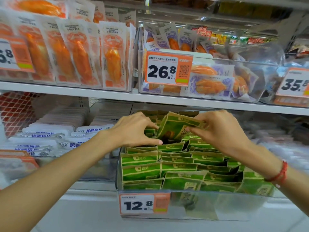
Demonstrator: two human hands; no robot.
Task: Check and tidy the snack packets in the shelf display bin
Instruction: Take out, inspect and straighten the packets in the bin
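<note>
One green-and-tan paper snack packet (173,127) is raised and tilted at the rear of the clear plastic display bin (234,205), apparently for inspection. The right hand (220,129) pinches its top corner; the left hand (133,129), fingers spread, holds neighbouring packets apart. Remaining packets, too many to count, stand upright in about three columns

Clear bin (200,206) open from above, green packets (175,166) packed tight inside, upper shelf edge (150,97) close overhead, white packets (50,139) crowding left side
</note>
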